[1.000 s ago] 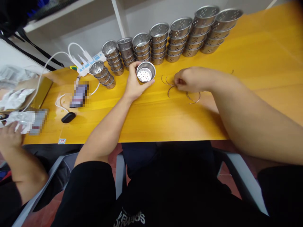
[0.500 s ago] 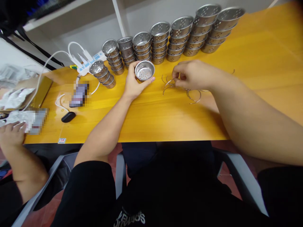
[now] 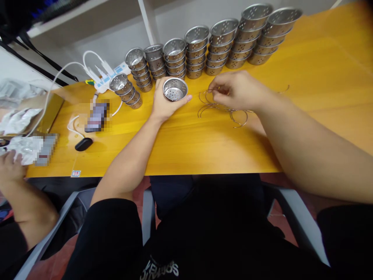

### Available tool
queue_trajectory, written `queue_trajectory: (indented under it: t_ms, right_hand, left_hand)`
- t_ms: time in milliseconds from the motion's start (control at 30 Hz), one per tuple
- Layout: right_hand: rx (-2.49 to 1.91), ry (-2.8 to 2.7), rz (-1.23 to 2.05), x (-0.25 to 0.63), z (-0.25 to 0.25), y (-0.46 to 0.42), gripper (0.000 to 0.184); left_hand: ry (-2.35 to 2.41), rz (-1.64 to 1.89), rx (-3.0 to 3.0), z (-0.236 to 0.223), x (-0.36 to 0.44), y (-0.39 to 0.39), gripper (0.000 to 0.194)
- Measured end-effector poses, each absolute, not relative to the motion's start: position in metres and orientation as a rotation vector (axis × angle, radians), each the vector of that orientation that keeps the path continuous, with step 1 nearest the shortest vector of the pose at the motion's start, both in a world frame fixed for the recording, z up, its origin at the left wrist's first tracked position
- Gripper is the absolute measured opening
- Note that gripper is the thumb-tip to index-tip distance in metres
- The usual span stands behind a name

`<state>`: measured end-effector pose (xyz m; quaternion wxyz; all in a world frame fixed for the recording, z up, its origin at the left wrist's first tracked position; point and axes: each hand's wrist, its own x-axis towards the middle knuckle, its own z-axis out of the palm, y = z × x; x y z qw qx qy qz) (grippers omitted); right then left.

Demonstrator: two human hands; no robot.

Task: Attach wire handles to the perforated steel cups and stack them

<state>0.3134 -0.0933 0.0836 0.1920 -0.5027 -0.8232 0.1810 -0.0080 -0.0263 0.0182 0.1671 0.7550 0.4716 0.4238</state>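
My left hand (image 3: 162,103) is wrapped round a small perforated metal cup (image 3: 175,89), its open mouth tilted toward me and its thumb along the near side. To the right, my right hand (image 3: 233,91) reaches down over several thin curved metal wires (image 3: 240,119) lying loosely on the table. Its fingers are curled together, with one curved wire (image 3: 208,91) running into the fingertips. The hand covers part of the wires.
Stacks of perforated metal cups (image 3: 196,52) line the table's back, with a shorter stack (image 3: 126,91) at left. A power strip (image 3: 112,77), phone (image 3: 97,116) and black case (image 3: 84,144) are further left. Another person's hand (image 3: 11,165) touches plastic bags.
The cup in my left hand has shifted slightly left and toward me. My right hand has moved slightly, and the wires by its fingertips have changed position. The other person's hand has moved left.
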Motion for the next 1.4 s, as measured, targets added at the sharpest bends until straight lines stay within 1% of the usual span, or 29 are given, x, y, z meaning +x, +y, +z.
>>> queue_trajectory:
  t_ms: [100,233,367,467,667,833,967,1100,1267,1400]
  right_hand:
    - [-1.414,-2.230,0.568,0.309,0.078,-0.092,0.051]
    - [-1.351,-2.181,0.597,0.303,0.072,-0.091,0.059]
    - [-1.421,-2.030,0.662,0.296,0.071,-0.095,0.074]
    - [-1.416,-1.951,0.672,0.289,0.072,-0.098,0.076]
    - [-1.426,-1.943,0.646,0.276,0.066,-0.097,0.072]
    - [-1.481,-1.950,0.624,0.271,0.063,-0.094,0.076]
    - [-1.477,-1.963,0.615,0.271,0.061,-0.093,0.069]
    - [-1.494,-1.985,0.575,0.273,0.054,-0.088,0.070]
    - [-1.252,-1.851,0.593,0.270,0.036,-0.076,0.050]
    - [-1.052,-1.758,0.660,0.266,0.029,-0.071,0.041]
  left_hand:
    - [1.298,1.207,2.112,0.016,-0.007,-0.027,0.089]
    - [1.276,1.126,2.073,0.014,-0.003,-0.029,0.100]
    - [1.191,1.111,2.079,0.005,0.005,-0.029,0.100]
    - [1.114,1.085,2.087,-0.007,0.010,-0.029,0.099]
    - [1.035,0.985,2.140,-0.021,0.019,-0.038,0.107]
    - [1.001,0.939,2.100,-0.015,0.024,-0.046,0.107]
    - [1.019,0.907,2.032,-0.005,0.028,-0.053,0.106]
    - [1.019,0.904,2.041,-0.005,0.028,-0.054,0.106]
    - [0.977,0.972,2.096,-0.016,0.028,-0.048,0.101]
    - [0.972,0.976,2.177,-0.013,0.027,-0.050,0.096]
